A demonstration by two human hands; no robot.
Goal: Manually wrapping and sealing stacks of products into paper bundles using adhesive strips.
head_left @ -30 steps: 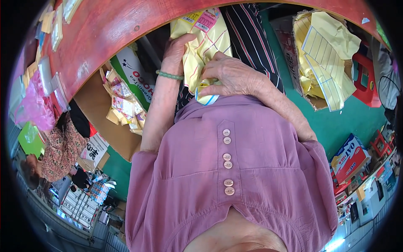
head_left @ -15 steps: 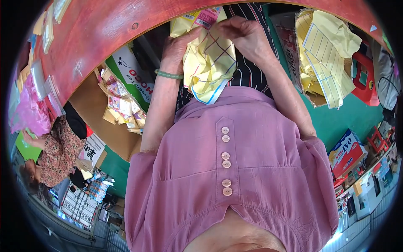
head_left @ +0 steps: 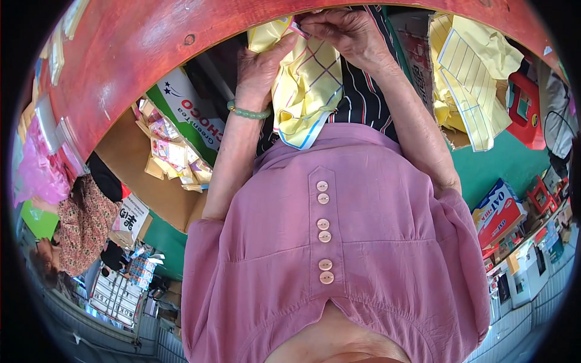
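A crumpled yellow sheet (head_left: 305, 91) printed with crossing lines and a blue edge hangs over my lap, just in front of the red table edge. My left hand (head_left: 259, 71), below a green bead bracelet, grips its left side with the thumb laid across it. Up by the table edge, my right hand (head_left: 354, 37) pinches at the sheet's upper part, beside a small pink printed patch (head_left: 295, 26). Its fingertips are pressed together, and whatever lies between them is too small to make out.
The red table (head_left: 142, 54) curves across the top. To my left, a cardboard box (head_left: 130, 154) holds several small packs. More yellow sheets (head_left: 475, 72) fill a carton on my right, beside a red plastic stool (head_left: 525, 112). Another person (head_left: 88, 224) sits at far left.
My right hand has moved left and up, closing onto the sheet's upper part. Less of the pink patch shows. The left hand has shifted slightly right with the sheet.
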